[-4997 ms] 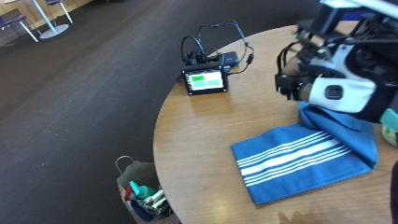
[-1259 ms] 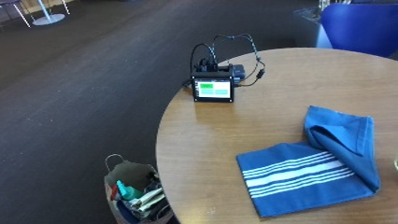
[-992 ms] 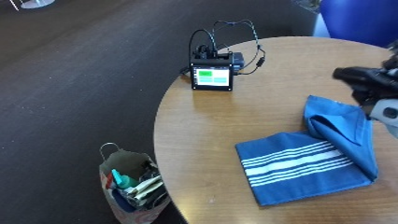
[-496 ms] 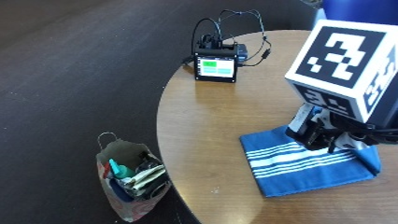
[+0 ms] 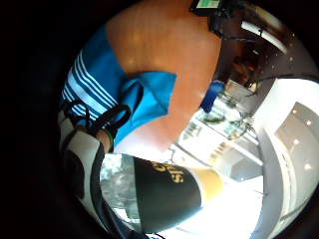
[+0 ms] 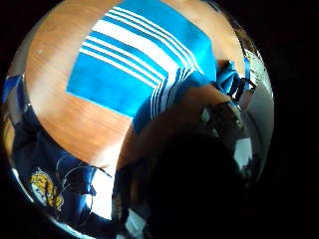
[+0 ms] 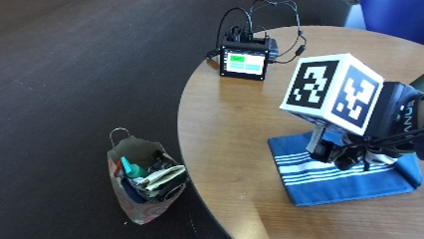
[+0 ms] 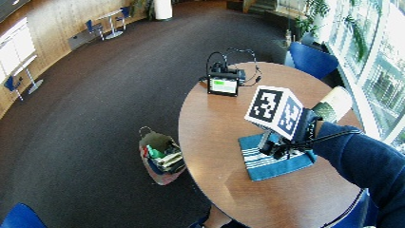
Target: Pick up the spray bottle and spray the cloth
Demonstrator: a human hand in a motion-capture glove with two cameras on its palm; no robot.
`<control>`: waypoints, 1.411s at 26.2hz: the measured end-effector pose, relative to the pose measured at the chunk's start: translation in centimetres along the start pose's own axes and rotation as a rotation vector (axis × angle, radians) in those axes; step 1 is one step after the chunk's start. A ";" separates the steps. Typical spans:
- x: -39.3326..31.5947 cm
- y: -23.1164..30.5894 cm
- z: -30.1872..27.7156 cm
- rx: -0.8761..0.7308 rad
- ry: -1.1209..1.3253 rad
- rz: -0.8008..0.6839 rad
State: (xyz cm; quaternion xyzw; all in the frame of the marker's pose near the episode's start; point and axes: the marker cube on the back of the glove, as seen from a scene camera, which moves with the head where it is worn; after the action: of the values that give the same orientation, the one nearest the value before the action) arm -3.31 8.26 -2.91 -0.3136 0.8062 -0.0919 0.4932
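Over the blue striped cloth (image 7: 331, 181) on the round table (image 7: 218, 114), newly arrived with the gloved right hand (image 7: 371, 142), grasp impossible to tell, no spray bottle visible anywhere, so probably still needing to find and lift it.

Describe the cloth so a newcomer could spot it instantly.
On the round wooden table, look near the edge closest to the person, under the gloved right hand. The blue cloth lies there, the only fabric, marked by white stripes.
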 end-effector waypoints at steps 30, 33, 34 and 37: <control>-1.4 -0.2 0.9 -0.124 0.065 -0.024; -0.7 -0.2 1.0 -0.073 -0.063 -0.006; -0.3 -0.1 1.0 -0.051 -0.120 0.006; 1.2 0.2 0.9 0.021 -0.292 0.053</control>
State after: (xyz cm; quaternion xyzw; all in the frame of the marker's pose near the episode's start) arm -3.00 7.87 -4.35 -0.2973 0.7329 -0.0407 0.6107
